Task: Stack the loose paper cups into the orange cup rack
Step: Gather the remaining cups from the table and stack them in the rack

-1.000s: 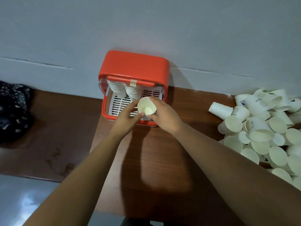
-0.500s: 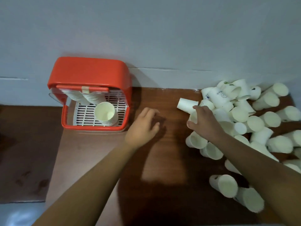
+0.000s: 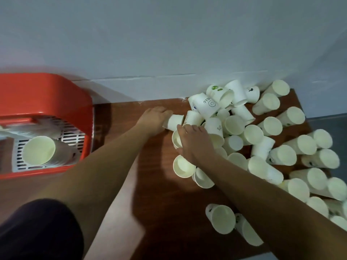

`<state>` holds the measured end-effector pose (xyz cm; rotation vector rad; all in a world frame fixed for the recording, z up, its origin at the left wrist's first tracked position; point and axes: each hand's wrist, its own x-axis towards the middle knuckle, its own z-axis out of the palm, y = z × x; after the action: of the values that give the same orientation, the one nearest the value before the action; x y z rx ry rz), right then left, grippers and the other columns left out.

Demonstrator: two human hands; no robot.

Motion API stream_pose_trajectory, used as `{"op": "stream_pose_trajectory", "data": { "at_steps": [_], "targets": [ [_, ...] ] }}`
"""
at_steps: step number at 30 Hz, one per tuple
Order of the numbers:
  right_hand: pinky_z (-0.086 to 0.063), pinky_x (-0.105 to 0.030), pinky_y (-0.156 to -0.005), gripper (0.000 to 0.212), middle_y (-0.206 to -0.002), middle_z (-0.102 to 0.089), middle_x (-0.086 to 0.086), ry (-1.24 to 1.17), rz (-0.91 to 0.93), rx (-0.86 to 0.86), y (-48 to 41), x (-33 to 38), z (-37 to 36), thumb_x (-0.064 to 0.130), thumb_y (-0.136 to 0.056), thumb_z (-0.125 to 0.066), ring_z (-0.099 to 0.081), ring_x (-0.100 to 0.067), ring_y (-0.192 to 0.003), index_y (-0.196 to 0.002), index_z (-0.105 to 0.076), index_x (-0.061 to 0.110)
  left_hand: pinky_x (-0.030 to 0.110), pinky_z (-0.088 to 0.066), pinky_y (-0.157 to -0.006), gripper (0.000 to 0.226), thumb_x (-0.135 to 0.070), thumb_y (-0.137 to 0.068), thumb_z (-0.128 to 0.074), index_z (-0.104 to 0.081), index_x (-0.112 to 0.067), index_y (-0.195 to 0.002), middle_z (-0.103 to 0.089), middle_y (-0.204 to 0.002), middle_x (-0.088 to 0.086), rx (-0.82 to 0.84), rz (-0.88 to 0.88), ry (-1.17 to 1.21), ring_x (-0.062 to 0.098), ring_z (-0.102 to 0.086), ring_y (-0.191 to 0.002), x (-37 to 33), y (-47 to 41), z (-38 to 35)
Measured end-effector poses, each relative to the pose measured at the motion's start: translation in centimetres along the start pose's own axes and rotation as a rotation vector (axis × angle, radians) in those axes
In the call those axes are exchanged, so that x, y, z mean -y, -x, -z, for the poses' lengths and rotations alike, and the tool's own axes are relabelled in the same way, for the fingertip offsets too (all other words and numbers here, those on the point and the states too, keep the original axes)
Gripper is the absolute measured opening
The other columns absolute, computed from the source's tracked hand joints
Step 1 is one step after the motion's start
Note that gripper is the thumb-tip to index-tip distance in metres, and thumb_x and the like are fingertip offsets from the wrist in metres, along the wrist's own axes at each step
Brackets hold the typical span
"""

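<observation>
Since the cup that both hands hold at the orange cup rack (image 3: 56, 94) one second ago now sits on the stack (image 3: 39, 150) inside it, the work is back at the pile of loose paper cups (image 3: 281, 147).

From the head view, the rack is now at the far left against the wall (image 3: 169, 44), because the view turns to the right. Half a second ago the left hand (image 3: 154, 119) hangs open over the bare bench (image 3: 150, 184). Now it is at the near edge of the pile, and its fingers (image 3: 165, 112) are curled round the base of a side-lying cup (image 3: 174, 122). The right hand (image 3: 193, 143) is already in the pile at that time; now its fingers lie over a second cup (image 3: 176, 140) with the thumb below, so I judge that it grips this cup, though the hand hides part of the hold.

For the task this means, I think, that one cup is stored and the next two are being picked. Very many cups remain on the bench, so the job is far from its end.

As for writing, one printed cup (image 3: 207, 105) shows the letters "ELLO" beside a small smiling face; the first letter is turned away. Another cup (image 3: 216, 89) carries green marks, and some others have small dark prints that are too small to read.
</observation>
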<state>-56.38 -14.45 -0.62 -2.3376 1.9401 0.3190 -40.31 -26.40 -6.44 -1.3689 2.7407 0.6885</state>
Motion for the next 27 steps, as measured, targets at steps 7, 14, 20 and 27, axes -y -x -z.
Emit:
{"op": "stream_pose_trajectory", "data": {
  "at_steps": [7,14,20,27],
  "targets": [
    [-0.048,-0.041,-0.086,0.071,-0.111,-0.058,-0.009,-0.142,0.000,-0.055,0.3,-0.1,-0.5,0.036,-0.074,-0.078,-0.057,-0.030,-0.099,-0.135,-0.049,0.012,0.043,-0.045,-0.095,0.070,-0.024,-0.072,-0.083,-0.051,-0.009,-0.132,-0.059,-0.126,0.014,-0.087,0.197,0.247,0.036,-0.054,-0.118,1.4,1.6,-1.1],
    [-0.038,-0.035,-0.101,0.083,-0.129,-0.047,-0.007,-0.483,-0.055,-0.020,-0.2,2.6,4.2,0.045,-0.076,-0.076,-0.047,-0.026,-0.119,-0.144,-0.040,0.014,0.047,-0.039,-0.113,0.100,-0.041,-0.070,-0.082,-0.024,-0.044,-0.151,-0.041,-0.149,-0.004,-0.238,0.351,0.680,0.016,-0.040,-0.138,3.2,11.3,1.9],
    [-0.045,-0.030,-0.093,0.082,-0.128,-0.043,0.003,-0.625,0.059,0.000,0.8,7.6,8.1,0.045,-0.073,-0.080,-0.047,-0.014,-0.117,-0.143,-0.044,0.021,0.006,-0.040,-0.095,0.095,-0.005,-0.082,-0.078,-0.022,-0.030,-0.154,-0.043,-0.145,-0.014,-0.210,0.315,0.968,-0.011,-0.051,-0.119,2.2,20.1,5.1],
    [-0.040,-0.020,-0.085,0.070,-0.123,-0.038,0.016,-0.689,0.106,-0.029,2.4,14.3,11.1,0.047,-0.075,-0.078,-0.045,-0.003,-0.108,-0.135,-0.049,0.029,0.022,-0.052,-0.089,0.082,-0.027,-0.080,-0.081,-0.029,-0.027,-0.143,-0.055,-0.131,0.002,-0.448,0.372,1.098,0.010,-0.057,-0.118,2.6,27.0,7.1]
  ]
}}
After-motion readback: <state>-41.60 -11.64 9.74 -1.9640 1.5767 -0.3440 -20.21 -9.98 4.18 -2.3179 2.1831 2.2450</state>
